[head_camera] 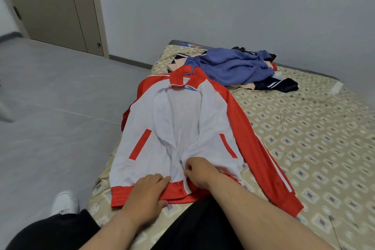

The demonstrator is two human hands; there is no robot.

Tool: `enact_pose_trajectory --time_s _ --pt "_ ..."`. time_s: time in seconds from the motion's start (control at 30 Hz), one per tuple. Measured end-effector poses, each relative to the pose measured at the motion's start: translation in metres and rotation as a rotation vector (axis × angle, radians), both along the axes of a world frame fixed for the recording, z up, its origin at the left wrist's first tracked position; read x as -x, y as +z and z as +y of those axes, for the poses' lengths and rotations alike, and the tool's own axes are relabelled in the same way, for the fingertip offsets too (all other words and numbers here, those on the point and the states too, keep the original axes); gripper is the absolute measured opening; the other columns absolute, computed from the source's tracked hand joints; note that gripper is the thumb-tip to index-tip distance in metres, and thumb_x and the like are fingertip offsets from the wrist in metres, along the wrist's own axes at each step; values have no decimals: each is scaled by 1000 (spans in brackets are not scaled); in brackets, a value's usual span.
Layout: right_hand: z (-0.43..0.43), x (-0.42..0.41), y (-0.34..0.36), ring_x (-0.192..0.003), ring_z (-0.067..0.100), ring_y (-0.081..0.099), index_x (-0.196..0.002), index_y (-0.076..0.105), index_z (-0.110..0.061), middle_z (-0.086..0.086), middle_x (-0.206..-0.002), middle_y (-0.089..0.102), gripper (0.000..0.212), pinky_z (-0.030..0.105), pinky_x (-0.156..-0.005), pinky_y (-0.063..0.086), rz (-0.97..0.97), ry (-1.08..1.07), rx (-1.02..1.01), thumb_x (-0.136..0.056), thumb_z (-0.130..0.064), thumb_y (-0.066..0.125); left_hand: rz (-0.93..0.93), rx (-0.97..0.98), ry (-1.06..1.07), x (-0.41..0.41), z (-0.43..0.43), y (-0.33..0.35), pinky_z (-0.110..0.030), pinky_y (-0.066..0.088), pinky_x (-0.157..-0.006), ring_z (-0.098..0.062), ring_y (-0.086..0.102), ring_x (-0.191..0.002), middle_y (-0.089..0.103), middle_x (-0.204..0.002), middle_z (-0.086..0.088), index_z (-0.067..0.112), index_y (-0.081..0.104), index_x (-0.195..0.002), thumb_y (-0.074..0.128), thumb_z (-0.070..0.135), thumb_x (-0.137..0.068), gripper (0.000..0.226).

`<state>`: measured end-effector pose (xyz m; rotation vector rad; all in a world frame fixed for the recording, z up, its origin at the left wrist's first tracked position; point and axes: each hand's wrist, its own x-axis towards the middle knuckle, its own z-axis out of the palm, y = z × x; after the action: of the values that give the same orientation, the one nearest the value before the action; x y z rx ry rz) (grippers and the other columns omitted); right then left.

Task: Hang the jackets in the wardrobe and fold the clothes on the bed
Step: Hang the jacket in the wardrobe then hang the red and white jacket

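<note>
The jacket [182, 128] lies flat, front up, on the near end of the bed [304, 138], a hanger [190, 67] in its collar. Thin, slick, floppy cloth, I'd say: light, quick to slide and bunch. The left hand [148, 191] grips the hem, thumb tucked under; the right hand [199, 170] pinches the zip [181, 163] low down. Best lifted by the hanger's hook.

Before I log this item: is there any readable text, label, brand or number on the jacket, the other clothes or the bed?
No text in view can be read.
red and white jacket: no logo, label or number shows.
pile of clothes: stripes only, no lettering.
white tag at the right edge of the bed: too blurred to read.
printed patch at its far end: too small to read.
</note>
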<state>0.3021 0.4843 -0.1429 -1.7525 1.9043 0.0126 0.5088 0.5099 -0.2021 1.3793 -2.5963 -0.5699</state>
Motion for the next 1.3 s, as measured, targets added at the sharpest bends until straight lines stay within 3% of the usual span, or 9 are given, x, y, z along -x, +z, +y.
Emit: enact_pose_trajectory --time_s 0.27,0.4,0.53,0.63,0.77,0.87,0.93,1.07,1.3 --pt "-4 0 -11 -100 24 58 -105 60 -15 5 -111 64 18 34 -87 46 18 49 19 -96 -30 54 2 32 50 10 -2 5 -30 34 -96 -15 48 -112 52 -122 9 29 43 -141 41 41 -99 44" --pt "-8 -2 -16 -95 23 57 -100 56 -16 7 -110 64 18 32 -80 42 26 73 40 -97 -33 50 -4 27 31 11 -2 7 -36 40 -91 -21 52 -105 56 -114 4 25 48 -135 51 38 -94 43" --pt "-11 -3 -19 -85 25 56 -102 42 -15 9 -101 62 18 36 -74 43 -7 53 72 -97 -31 49 8 74 61 16 0 9 -35 40 -77 -21 51 -88 54 -96 4 23 52 -105 53 29 -90 16" --pt "-13 -2 -23 -93 25 58 -107 50 -17 6 -106 64 16 34 -76 42 14 104 76 -98 -30 49 19 135 55 19 1 8 -34 42 -68 -21 53 -75 54 -84 4 22 56 -94 65 28 -83 15" --pt "-16 -3 -27 -103 25 59 -111 59 -18 4 -112 64 19 32 -82 43 37 154 79 -98 -24 47 17 183 5 18 3 10 -35 53 -66 -21 62 -83 62 -96 0 23 65 -110 82 29 -59 54" --pt "-16 -2 -30 -96 26 59 -100 56 -19 3 -104 63 13 31 -75 39 36 154 95 -95 -21 44 51 276 -73 26 6 9 -34 54 -81 -24 62 -105 64 -120 -6 19 66 -122 83 18 -50 74" --pt "-17 -2 -30 -83 25 56 -87 46 -20 -1 -87 58 10 31 -69 35 5 128 127 -96 -21 41 55 246 -67 32 3 9 -31 55 -78 -22 63 -103 64 -126 -5 21 68 -122 83 16 -54 70" --pt "-20 1 -30 -74 25 51 -86 41 -19 3 -83 58 11 34 -65 36 -11 82 219 -97 -19 39 88 168 -23 35 -10 9 -33 54 -64 -23 67 -83 72 -108 0 27 78 -86 81 14 -68 22" --pt "-48 22 -18 -80 31 56 -96 50 -12 6 -94 54 7 41 -72 48 101 31 364 -94 -11 44 122 23 -70 28 -19 -4 -33 44 -89 -17 55 -114 62 -129 14 29 77 -94 61 17 -82 23"
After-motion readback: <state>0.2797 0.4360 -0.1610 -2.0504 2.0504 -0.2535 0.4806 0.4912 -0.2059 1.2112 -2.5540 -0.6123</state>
